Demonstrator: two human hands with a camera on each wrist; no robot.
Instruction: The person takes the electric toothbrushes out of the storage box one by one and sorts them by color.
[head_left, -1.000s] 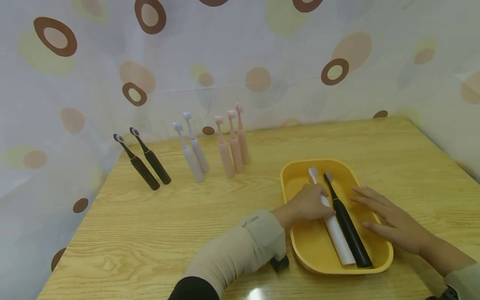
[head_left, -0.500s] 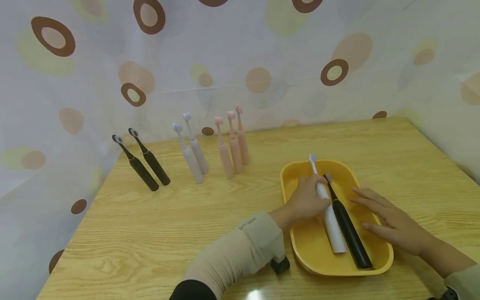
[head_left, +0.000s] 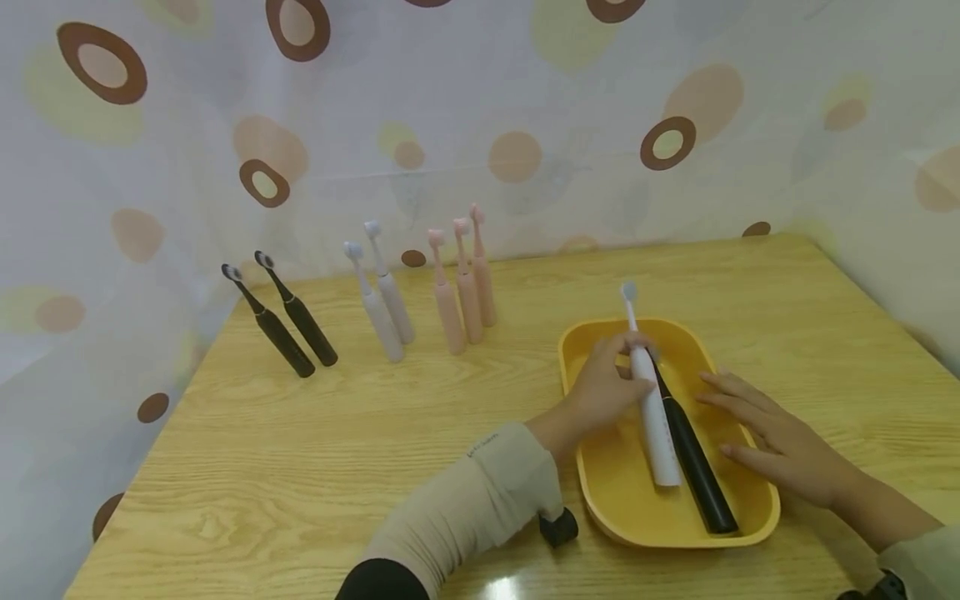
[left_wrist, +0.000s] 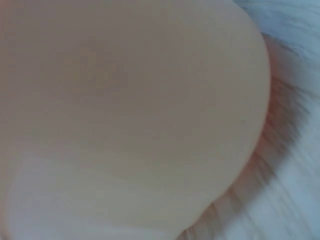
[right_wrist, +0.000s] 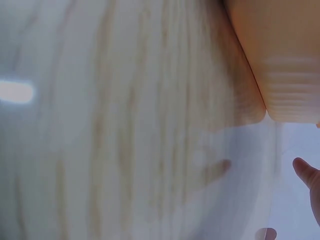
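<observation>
My left hand (head_left: 602, 392) pinches a white electric toothbrush (head_left: 657, 437) by the upper handle, over the yellow tray (head_left: 600, 492). Its brush head stands above the tray's far rim. Beside it a black electric toothbrush (head_left: 697, 467) lies in the tray, its head partly covered by the left hand. At the tray's right rim, my right hand (head_left: 780, 442) has its fingers straight and holds nothing. Blurred skin fills most of the left wrist view. In the right wrist view, fingertips (right_wrist: 304, 170) show near the tray's side (right_wrist: 290, 75).
Towards the back left of the wooden table (head_left: 300, 483) stand two black toothbrushes (head_left: 281, 337), two pale white ones (head_left: 386, 317) and three pink ones (head_left: 450, 312). A patterned cloth (head_left: 450, 100) hangs behind the table.
My left hand has drawn the white toothbrush up and away from the tray's near end, a little to the left, apart from the black one's base. The right hand stays nearly still.
</observation>
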